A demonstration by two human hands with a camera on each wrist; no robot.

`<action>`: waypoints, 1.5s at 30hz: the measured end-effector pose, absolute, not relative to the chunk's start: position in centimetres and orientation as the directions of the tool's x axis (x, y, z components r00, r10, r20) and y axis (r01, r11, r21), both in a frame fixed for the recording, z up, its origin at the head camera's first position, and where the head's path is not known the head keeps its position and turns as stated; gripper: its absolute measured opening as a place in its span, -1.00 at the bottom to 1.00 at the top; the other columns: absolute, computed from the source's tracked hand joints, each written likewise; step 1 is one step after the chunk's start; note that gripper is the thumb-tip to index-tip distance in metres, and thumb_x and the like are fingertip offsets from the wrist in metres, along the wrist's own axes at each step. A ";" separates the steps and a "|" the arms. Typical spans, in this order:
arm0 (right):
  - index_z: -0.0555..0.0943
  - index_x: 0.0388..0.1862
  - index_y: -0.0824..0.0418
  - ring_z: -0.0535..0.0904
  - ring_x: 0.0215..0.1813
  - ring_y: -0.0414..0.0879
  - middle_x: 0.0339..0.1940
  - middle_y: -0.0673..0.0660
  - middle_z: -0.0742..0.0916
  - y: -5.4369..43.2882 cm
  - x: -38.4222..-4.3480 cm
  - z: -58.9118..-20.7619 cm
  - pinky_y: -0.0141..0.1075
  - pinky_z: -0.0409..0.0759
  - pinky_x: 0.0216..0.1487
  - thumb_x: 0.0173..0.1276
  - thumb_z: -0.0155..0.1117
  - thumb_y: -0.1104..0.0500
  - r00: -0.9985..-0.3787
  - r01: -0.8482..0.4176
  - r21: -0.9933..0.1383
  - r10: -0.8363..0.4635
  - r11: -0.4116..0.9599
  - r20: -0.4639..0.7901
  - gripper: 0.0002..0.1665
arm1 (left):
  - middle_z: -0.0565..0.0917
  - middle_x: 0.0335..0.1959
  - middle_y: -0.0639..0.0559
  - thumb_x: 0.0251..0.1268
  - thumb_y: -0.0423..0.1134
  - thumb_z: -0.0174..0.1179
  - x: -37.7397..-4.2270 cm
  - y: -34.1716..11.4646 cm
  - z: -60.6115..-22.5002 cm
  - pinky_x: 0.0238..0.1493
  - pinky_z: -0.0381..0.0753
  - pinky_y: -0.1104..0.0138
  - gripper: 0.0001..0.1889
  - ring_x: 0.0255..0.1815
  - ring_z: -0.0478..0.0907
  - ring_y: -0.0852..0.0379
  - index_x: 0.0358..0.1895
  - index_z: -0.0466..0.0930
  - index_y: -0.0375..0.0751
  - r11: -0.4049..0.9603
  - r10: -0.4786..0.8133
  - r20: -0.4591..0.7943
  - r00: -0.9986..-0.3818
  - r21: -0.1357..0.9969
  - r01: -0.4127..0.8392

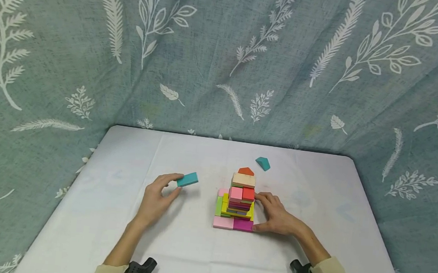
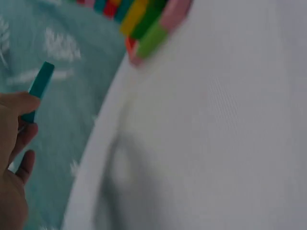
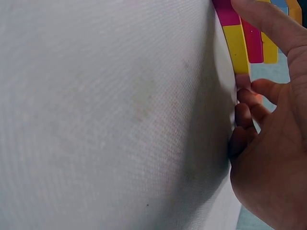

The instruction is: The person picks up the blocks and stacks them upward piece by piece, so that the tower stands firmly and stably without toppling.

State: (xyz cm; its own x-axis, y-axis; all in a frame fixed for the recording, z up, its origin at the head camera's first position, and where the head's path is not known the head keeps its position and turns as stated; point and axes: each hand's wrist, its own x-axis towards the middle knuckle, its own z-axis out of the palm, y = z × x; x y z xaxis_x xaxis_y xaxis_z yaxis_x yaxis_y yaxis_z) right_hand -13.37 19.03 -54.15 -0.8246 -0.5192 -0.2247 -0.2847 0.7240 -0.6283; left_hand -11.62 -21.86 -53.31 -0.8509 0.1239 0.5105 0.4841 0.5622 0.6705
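Observation:
My left hand (image 1: 156, 197) pinches a teal rectangular block (image 1: 188, 179) between thumb and fingers, held out to the left of a stack of colored blocks. In the left wrist view this teal block (image 2: 41, 86) sticks up past the fingertips. The block stack (image 1: 239, 200) has a wide base of pink, magenta, green and yellow pieces, narrowing upward to a plain wood block (image 1: 244, 180). My right hand (image 1: 279, 215) rests along the right side of the base, thumb at the front magenta block (image 1: 243, 225) and fingers farther back.
An angular teal block (image 1: 263, 163) lies on the white-covered table (image 1: 116, 214) behind the stack, to the right. An orange block (image 1: 246, 171) shows just behind the stack's top. A patterned green curtain (image 1: 211, 56) hangs beyond the table's far edge.

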 end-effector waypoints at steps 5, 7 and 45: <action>0.23 0.57 -0.02 0.15 0.48 0.11 0.50 0.10 0.31 19.1 -13.4 -54.2 0.24 0.26 0.41 -0.02 0.60 -0.28 -0.827 -0.286 -0.631 -0.518 0.721 -0.218 0.22 | 0.66 0.16 0.02 0.19 -0.44 0.40 -11.6 -17.1 -49.6 0.19 0.51 0.35 -0.57 0.18 0.56 0.02 0.15 0.68 -0.11 0.412 0.303 0.645 -0.701 0.574 0.707; 0.22 0.57 -0.01 0.15 0.47 0.11 0.49 0.10 0.31 19.0 -13.4 -54.2 0.25 0.25 0.41 -0.03 0.59 -0.30 -0.827 -0.284 -0.626 -0.516 0.726 -0.223 0.23 | 0.66 0.16 0.00 0.17 -0.45 0.40 -11.6 -15.6 -48.6 0.18 0.52 0.37 -0.57 0.17 0.55 0.03 0.14 0.68 -0.11 0.362 0.370 0.671 -0.643 0.533 0.765; 0.17 0.61 0.01 0.14 0.47 0.12 0.52 0.11 0.28 19.0 -13.4 -54.1 0.26 0.25 0.40 0.02 0.58 -0.26 -0.821 -0.270 -0.647 -0.521 0.713 -0.232 0.24 | 0.68 0.13 0.01 0.20 -0.41 0.41 -11.4 -14.8 -48.7 0.17 0.54 0.34 -0.61 0.15 0.58 0.04 0.11 0.70 -0.10 0.330 0.288 0.663 -0.691 0.609 0.721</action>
State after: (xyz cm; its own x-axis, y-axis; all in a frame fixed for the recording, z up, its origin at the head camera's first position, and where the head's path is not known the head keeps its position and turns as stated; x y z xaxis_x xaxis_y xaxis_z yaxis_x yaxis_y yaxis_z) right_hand -13.39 19.04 -54.07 -0.8213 -0.5210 -0.2323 -0.2695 0.7133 -0.6470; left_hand -11.35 -14.83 -48.73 -0.6911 0.2881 0.6628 0.7215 0.3296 0.6090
